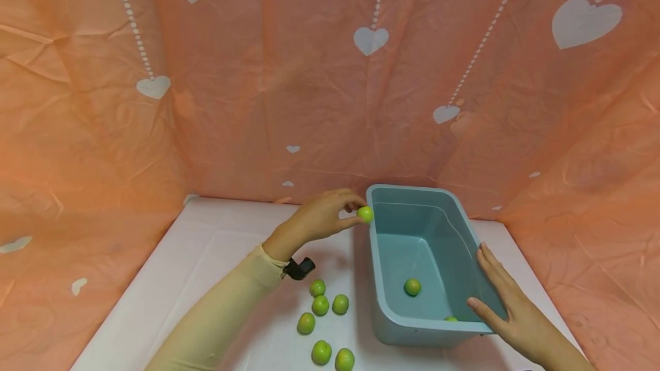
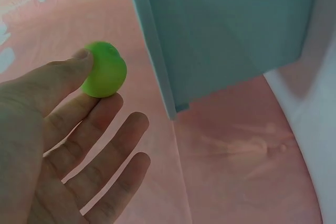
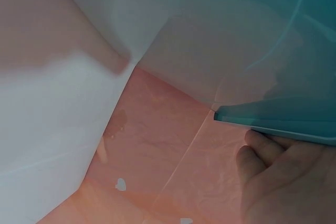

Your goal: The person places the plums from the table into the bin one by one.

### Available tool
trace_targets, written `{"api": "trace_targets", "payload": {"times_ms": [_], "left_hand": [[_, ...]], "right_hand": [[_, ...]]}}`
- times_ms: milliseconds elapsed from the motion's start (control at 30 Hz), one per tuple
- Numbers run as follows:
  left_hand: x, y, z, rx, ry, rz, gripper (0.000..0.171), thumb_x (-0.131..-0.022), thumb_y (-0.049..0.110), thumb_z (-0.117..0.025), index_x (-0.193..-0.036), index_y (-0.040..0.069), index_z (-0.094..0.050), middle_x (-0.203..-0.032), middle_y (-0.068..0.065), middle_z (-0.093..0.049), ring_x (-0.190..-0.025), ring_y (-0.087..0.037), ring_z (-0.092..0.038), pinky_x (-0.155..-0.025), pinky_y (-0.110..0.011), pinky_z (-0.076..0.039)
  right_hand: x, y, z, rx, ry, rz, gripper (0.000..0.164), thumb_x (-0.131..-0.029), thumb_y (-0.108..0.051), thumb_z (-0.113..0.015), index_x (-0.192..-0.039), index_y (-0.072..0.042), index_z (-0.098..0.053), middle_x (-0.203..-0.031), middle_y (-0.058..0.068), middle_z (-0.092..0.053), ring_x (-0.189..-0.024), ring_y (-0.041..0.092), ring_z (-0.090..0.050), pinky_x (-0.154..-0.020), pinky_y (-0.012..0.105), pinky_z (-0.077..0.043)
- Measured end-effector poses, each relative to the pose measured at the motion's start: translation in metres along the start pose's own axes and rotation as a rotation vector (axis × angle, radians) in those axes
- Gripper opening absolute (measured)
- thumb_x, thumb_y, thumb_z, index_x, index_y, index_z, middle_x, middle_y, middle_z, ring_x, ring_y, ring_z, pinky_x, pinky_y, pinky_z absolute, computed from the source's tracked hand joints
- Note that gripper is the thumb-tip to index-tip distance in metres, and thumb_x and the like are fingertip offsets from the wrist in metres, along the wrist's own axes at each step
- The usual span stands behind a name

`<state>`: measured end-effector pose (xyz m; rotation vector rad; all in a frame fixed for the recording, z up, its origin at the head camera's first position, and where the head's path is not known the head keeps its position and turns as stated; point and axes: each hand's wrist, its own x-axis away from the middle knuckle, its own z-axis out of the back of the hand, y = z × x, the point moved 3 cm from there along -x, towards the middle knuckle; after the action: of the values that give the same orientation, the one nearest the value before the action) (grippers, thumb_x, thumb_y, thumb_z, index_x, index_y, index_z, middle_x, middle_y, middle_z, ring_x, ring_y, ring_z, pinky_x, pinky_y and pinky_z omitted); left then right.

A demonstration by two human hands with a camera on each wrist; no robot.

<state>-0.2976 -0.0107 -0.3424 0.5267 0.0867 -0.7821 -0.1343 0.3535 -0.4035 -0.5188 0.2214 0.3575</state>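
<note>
Loose fruits (image 1: 320, 305): I count six small green ones on the white surface (image 1: 206, 251), left of the bin (image 1: 407, 334) and toward the near side; I take these as the share left to do.
Left hand (image 1: 319, 216): beside the bin's left rim toward the far end, thumb and nearest fingers pinching one fruit, the other fingers (image 2: 126, 136) spread and holding nothing.
Held fruit (image 1: 365, 214): at the left rim from where I watch, yet the left wrist view shows it apart from the bin; I judge it midway, not yet in.
Fruits inside (image 1: 412, 287): I make out two, one on the bin floor toward the near end, a second fruit (image 1: 451, 319) mostly hidden by the near rim. These look done; that rim could hide more.
Right hand (image 1: 518, 322): on the right rim near the near corner, fingers fairly straight, thumb spread away; I read it as steadying.
Progress: early, I'd say, about two of nine.
</note>
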Motion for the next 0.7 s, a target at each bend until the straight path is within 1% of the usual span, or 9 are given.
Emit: {"api": "trace_targets", "payload": {"times_ms": [200,300,433,567,700], "left_hand": [[-0.012,0.011,-0.007,-0.009,-0.03,-0.014,0.035,-0.101,0.036,-0.078,-0.133,0.021,-0.073,-0.127,0.003,-0.07,-0.114,-0.013,-0.067,-0.095,-0.037,-0.055],[-0.016,0.016,-0.012,-0.021,-0.049,-0.017,0.035,-0.102,0.037,-0.077,-0.134,0.023,-0.074,-0.129,0.005,-0.07,-0.114,-0.012,-0.067,-0.092,-0.035,-0.056],[-0.023,0.024,-0.017,-0.031,-0.066,-0.043,0.036,-0.103,0.039,-0.076,-0.135,0.025,-0.074,-0.128,0.006,-0.07,-0.112,-0.011,-0.067,-0.089,-0.032,-0.055],[-0.03,0.031,-0.021,-0.031,-0.063,-0.082,0.037,-0.102,0.04,-0.076,-0.135,0.024,-0.075,-0.126,0.005,-0.071,-0.11,-0.011,-0.068,-0.087,-0.027,-0.054],[-0.035,0.037,-0.028,-0.026,-0.058,-0.103,0.036,-0.101,0.04,-0.077,-0.133,0.024,-0.076,-0.124,0.005,-0.071,-0.107,-0.008,-0.067,-0.084,-0.024,-0.053]], "right_hand": [[0.0,0.001,0.001,-0.003,-0.004,-0.003,0.094,-0.102,-0.021,-0.074,-0.174,-0.017,-0.013,-0.181,0.0,-0.003,-0.156,-0.011,0.005,-0.107,0.0,-0.001],[0.0,0.001,0.001,-0.002,-0.005,-0.003,0.094,-0.102,-0.021,-0.075,-0.174,-0.017,-0.014,-0.181,0.0,-0.004,-0.156,-0.011,0.004,-0.108,0.0,-0.002],[0.001,0.003,0.0,0.001,-0.003,-0.001,0.095,-0.101,-0.021,-0.075,-0.174,-0.017,-0.014,-0.181,-0.001,-0.004,-0.156,-0.012,0.004,-0.108,-0.001,-0.002],[0.0,0.004,0.0,0.002,0.008,0.009,0.095,-0.1,-0.02,-0.077,-0.174,-0.016,-0.016,-0.18,-0.001,-0.006,-0.156,-0.013,0.003,-0.108,0.0,-0.002],[0.0,0.004,0.0,-0.002,0.013,0.015,0.096,-0.099,-0.019,-0.077,-0.174,-0.016,-0.017,-0.18,-0.001,-0.006,-0.156,-0.012,0.003,-0.108,0.0,-0.002]]}}
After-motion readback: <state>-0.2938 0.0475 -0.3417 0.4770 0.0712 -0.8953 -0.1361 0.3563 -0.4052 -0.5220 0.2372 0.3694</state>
